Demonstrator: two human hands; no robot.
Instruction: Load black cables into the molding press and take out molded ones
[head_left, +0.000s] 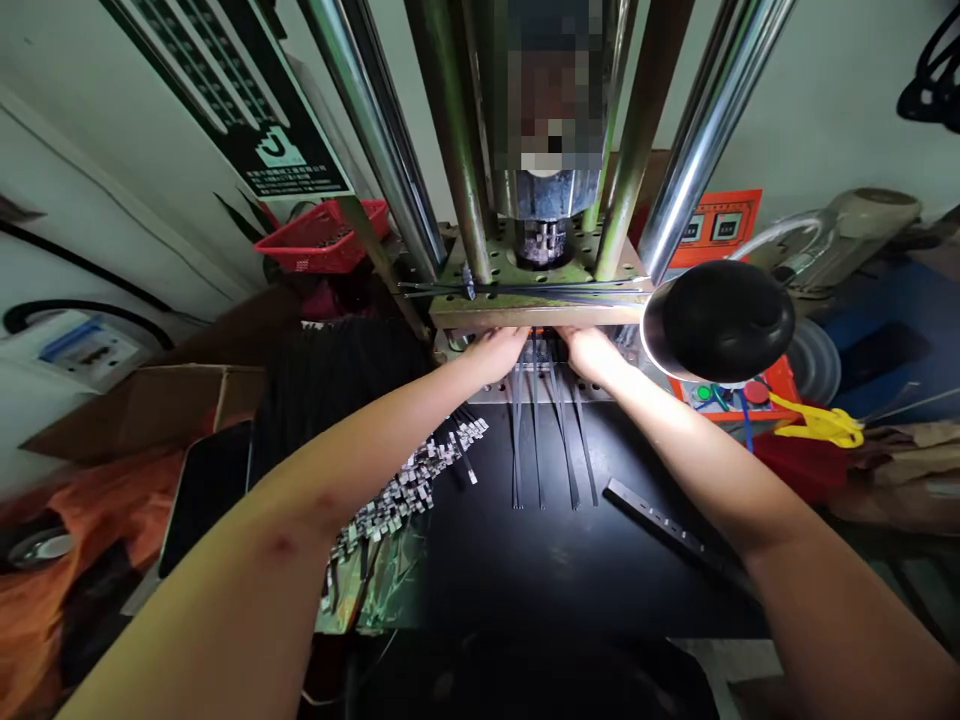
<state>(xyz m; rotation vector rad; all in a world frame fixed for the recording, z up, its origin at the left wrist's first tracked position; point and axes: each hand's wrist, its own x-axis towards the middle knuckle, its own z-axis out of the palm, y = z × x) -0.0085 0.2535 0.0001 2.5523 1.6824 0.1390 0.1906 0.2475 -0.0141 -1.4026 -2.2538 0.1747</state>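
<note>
Left hand [496, 350] and right hand [592, 350] rest on thin black strips [551, 440] under the press [540, 285] — fingers hidden (grip unclear).

press: [544, 240] stands at the back middle, behind the table [555, 570].
hands: left hand [496, 350] and right hand [592, 352] side by side under the press plate, at the far ends of the strips.
strips: [551, 450] lie on the table, running from the press toward the person.
small metal pieces: [405, 490] heaped left of the strips.
bar: [660, 525] lies right of the strips.
lamp: [720, 320] right of the press, above the button box [739, 392].
basket: [326, 235] back left.
</note>
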